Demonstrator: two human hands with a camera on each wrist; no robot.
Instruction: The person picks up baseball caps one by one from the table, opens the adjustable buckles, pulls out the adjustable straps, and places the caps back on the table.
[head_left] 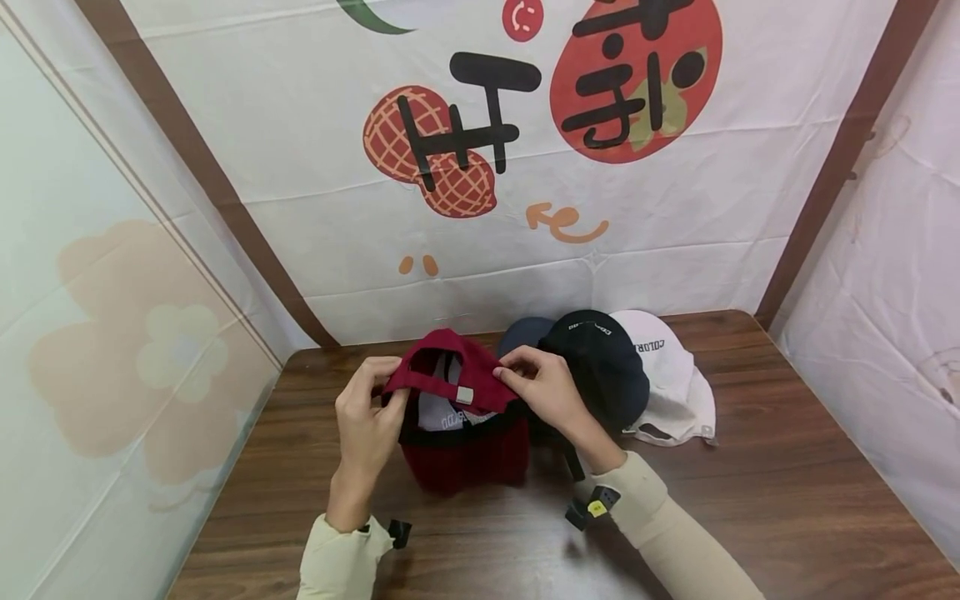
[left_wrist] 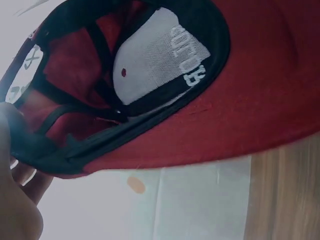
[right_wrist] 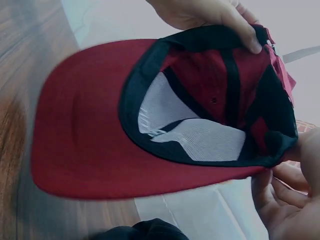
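Note:
A dark red baseball cap [head_left: 465,458] is held up between both hands, its brim toward the person and its inside showing. My left hand [head_left: 365,421] pinches the left side of the cap's back edge between thumb and fingers. On the other side, my right hand [head_left: 551,392] pinches the edge near the strap with its small buckle [head_left: 465,395]. In the right wrist view the cap's red brim [right_wrist: 85,120] points left, with white backing and a black sweatband inside. The left wrist view shows reversed white stitching on the lining [left_wrist: 185,55].
Behind the right hand, a black cap [head_left: 600,367] overlaps a white cap [head_left: 667,367] and a dark blue cap [head_left: 525,333] at the back of the wooden table [head_left: 787,467]. A printed cloth [head_left: 660,208] hangs along the back edge.

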